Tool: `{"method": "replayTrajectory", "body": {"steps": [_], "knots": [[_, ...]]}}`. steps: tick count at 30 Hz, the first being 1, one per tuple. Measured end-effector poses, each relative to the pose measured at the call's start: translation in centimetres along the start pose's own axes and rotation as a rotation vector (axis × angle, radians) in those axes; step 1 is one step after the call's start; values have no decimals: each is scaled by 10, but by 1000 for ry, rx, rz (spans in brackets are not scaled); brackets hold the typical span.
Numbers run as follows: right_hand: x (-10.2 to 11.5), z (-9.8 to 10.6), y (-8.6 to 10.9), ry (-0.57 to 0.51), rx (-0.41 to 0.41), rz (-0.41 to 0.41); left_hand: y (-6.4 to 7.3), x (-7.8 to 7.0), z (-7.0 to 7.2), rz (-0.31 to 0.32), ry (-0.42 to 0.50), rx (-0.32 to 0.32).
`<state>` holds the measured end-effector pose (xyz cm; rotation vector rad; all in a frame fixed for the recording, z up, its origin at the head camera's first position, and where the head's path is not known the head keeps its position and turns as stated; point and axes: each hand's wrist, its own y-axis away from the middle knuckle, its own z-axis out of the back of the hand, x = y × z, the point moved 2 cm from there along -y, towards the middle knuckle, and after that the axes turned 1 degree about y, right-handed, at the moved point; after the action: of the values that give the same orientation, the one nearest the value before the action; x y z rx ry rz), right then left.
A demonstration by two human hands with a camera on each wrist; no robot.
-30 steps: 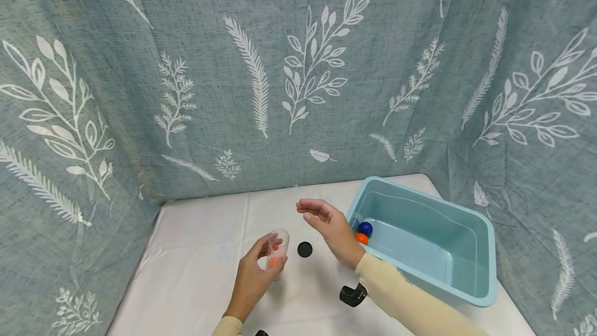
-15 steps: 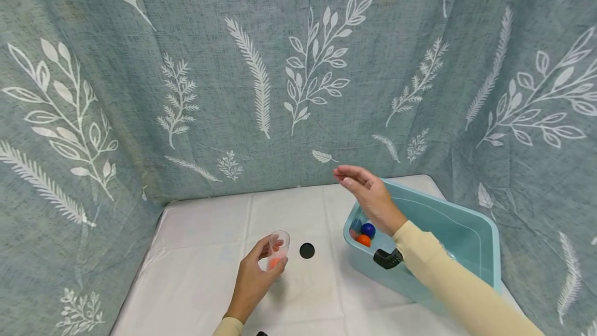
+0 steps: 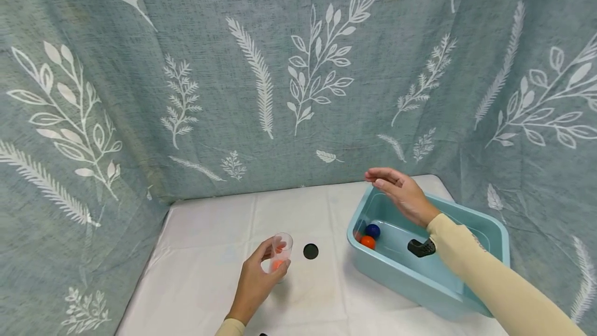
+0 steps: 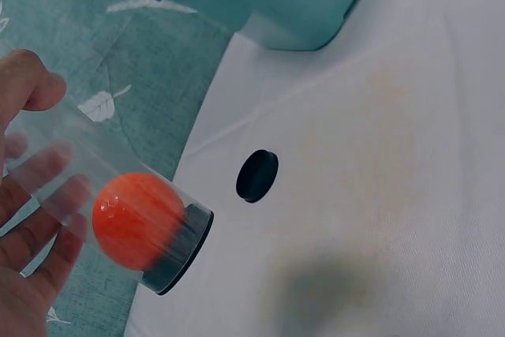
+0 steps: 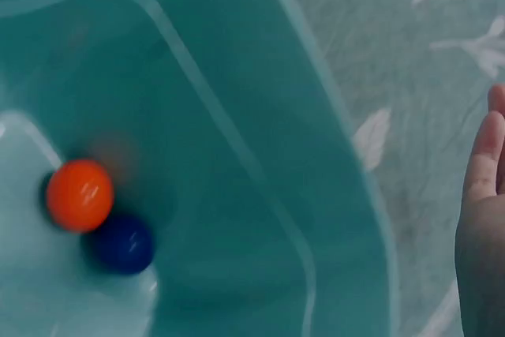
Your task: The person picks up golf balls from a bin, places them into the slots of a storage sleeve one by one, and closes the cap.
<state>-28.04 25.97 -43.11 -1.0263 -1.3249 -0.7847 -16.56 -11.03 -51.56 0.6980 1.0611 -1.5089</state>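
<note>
My left hand (image 3: 256, 279) grips a clear plastic tube (image 3: 282, 248), thumb on one side and fingers on the other. An orange ball (image 4: 138, 221) sits at the bottom of the tube, above its black end cap (image 4: 181, 252). On the table beside it lies a round black cap (image 3: 310, 251). My right hand (image 3: 403, 196) hovers over the far left part of a light-blue plastic bin (image 3: 420, 287), fingers extended and holding nothing. Inside the bin, a dark blue ball (image 3: 372, 231) and an orange ball (image 3: 368, 242) lie together in the left corner.
A white cloth covers the table (image 3: 200, 253). Behind it and along both sides hangs a grey-green curtain (image 3: 210, 92) with white leaf prints. The bin stands at the right of the table, its near wall facing the front.
My right hand has moved right, from above the table near the black cap to over the bin. My left hand keeps its hold on the tube in about the same place.
</note>
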Motion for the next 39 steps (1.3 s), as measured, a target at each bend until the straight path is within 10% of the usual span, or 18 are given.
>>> {"method": "replayTrajectory", "body": {"steps": [10,19,39], "knots": [[-44,28,-2,123,0,-127,0,4,-3,-2,-9,-30],[-74,42,7,26,-62,-249,4,3,-6,37,2,-12],[-130,54,23,225,143,-317,7,4,-4,34,-7,-22]]}}
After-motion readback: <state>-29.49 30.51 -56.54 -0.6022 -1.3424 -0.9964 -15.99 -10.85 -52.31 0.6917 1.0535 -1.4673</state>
